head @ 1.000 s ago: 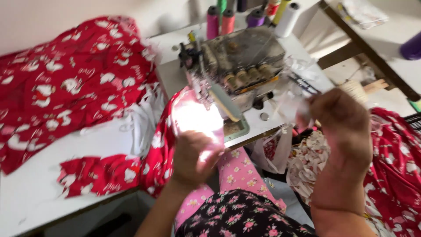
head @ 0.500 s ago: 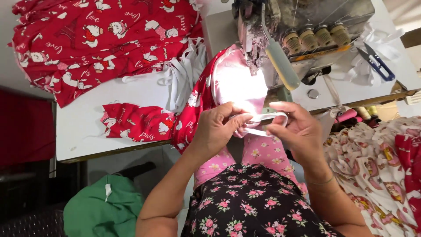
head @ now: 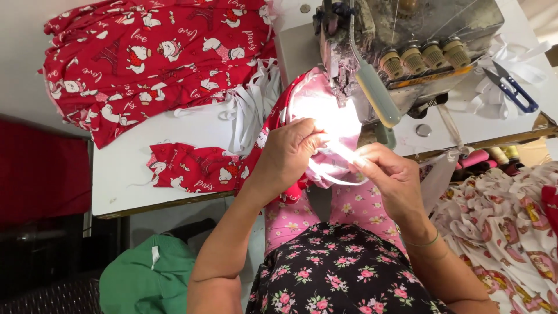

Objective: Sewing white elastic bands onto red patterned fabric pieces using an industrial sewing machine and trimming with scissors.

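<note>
At the front edge of the white table (head: pixel 174 125), I am seeing both hands meeting under the machine's lamp. My left hand (head: pixel 288 154) is closing its fingers on the red printed piece (head: pixel 273 134), pinching its pale, brightly lit edge, and my right hand (head: pixel 386 174) is pinching a loop of white elastic band (head: pixel 334 174) against that same edge. Compared with half a second ago, the two hands are sitting closer to the machine and the band is now lying along the fabric rather than dangling between the fingers; a second ago the right hand was raised away at about 2 o'clock, apart from the cloth. I judge this as the band being matched to the piece before stitching.

Moving outward, one grey overlock machine (head: pixel 407 40) is standing at 12 o'clock from the hands, showing four beige tension knobs (head: pixel 423 55). One pair of blue-handled thread snips (head: pixel 511 87) is lying at 2 o'clock. One small red piece (head: pixel 186 168) is resting at 9 o'clock, one large stack of red printed fabric (head: pixel 157 58) at 10 o'clock, and a bundle of white strips (head: pixel 250 110) between them. One green cloth (head: pixel 145 279) is lying at 7 o'clock below the table.
</note>
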